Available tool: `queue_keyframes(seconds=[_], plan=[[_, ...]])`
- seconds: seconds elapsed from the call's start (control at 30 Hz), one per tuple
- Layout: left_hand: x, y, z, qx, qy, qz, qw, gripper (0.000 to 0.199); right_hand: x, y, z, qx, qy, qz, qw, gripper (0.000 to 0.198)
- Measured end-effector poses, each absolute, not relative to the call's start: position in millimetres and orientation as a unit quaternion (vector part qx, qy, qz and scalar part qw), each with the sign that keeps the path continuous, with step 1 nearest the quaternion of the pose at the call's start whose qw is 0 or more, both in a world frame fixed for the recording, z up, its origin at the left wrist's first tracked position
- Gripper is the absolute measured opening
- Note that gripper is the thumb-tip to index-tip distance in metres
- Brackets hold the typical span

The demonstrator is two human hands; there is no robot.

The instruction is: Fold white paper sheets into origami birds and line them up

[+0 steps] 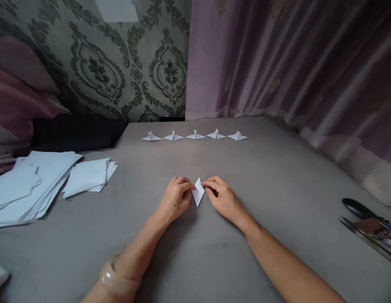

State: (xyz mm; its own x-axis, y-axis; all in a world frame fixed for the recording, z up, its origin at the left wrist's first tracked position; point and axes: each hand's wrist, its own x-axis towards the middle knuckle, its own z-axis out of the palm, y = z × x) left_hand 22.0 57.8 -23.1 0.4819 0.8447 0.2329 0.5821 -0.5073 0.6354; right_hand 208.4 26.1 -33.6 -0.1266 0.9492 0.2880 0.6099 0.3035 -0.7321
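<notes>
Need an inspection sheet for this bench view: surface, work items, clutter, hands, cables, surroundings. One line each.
Surface: grey top, looks flat.
Work items: small white folded diamond between the hands; five folded figures in a row beyond it; large paper stack and small paper stack at left, edges uneven.
Clutter: tools at right edge, pointed blades among them; black item at far left, kind unclear.
Hands: left hand and right hand bare, fingers at the diamond's opposite sides; pale bangle on left wrist.
Cables: nothing seen.
Surroundings: patterned wall, purple curtain.
</notes>
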Motion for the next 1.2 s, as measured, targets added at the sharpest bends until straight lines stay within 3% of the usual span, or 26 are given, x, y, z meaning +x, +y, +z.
queue_keyframes(seconds=[0.63, 0.9, 1.2], plan=[[24, 53, -19, 0.842, 0.445, 0.232, 0.197, 0.028, 206, 25, -30, -0.567, -0.699, 0.227, 0.374, 0.014], [22, 55, -21, 0.843, 0.432, 0.244, 0.208, 0.028, 204, 17, -23, -0.509, -0.776, 0.177, 0.329, 0.034], [26, 52, -19, 0.843, 0.442, 0.235, 0.198, 0.018, 201, 18, -23, -0.601, -0.722, 0.133, 0.317, 0.010]])
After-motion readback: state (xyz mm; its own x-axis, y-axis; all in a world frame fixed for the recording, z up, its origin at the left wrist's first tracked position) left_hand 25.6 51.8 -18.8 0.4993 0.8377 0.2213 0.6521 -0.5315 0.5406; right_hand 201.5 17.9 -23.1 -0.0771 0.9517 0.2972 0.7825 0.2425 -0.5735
